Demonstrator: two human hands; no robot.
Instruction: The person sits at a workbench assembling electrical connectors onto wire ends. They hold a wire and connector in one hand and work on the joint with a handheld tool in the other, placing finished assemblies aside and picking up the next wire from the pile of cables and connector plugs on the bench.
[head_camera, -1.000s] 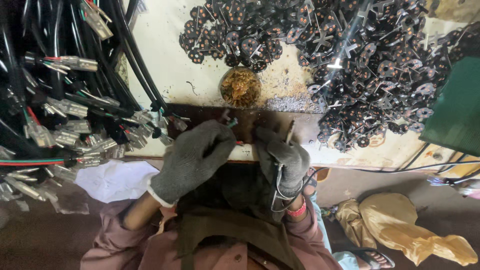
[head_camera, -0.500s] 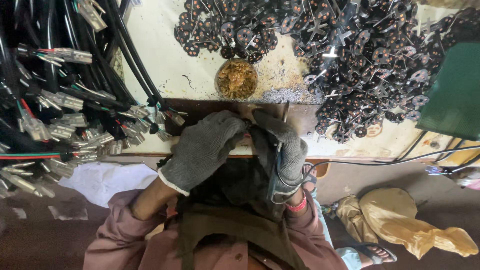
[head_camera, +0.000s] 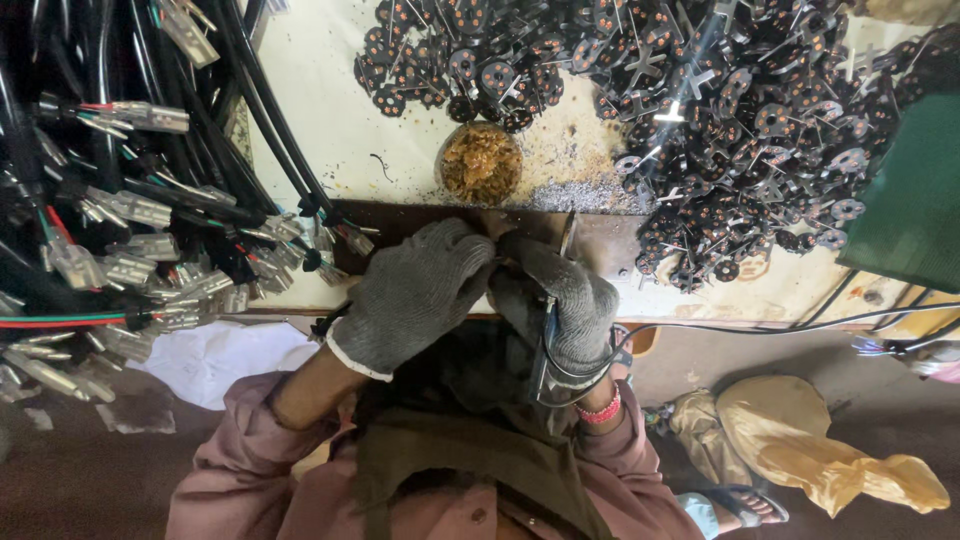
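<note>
Workbench (head_camera: 330, 110): pale, stained top, seen from above; its near edge runs across the middle of the view.

Cable bundle (head_camera: 110, 190): thick black cables with red, green and white cores ending in clear-sleeved metal terminals, heaped over the left side of the bench and spilling past its near edge.

Pile of small round black parts (head_camera: 750, 130): discs with copper dots and thin metal legs, spread along the far edge and down the right side. A green object (head_camera: 915, 200) lies at the right edge, partly over the pile.

Dark metal plate (head_camera: 600, 245): fixed along the near edge at centre, a thin upright blade standing on it. Grey filings lie just behind it.

Left hand (head_camera: 415, 295): grey knit glove, curled closed over the plate's left half; fingertips meet those of the right hand. What it pinches is hidden, so I cannot tell.

Right hand (head_camera: 560, 300): grey knit glove, fingers bent shut, wire looped around the wrist; contents likewise not visible.

Small round tin (head_camera: 481, 163): amber-brown paste inside, just behind the hands, between the two heaps.
</note>
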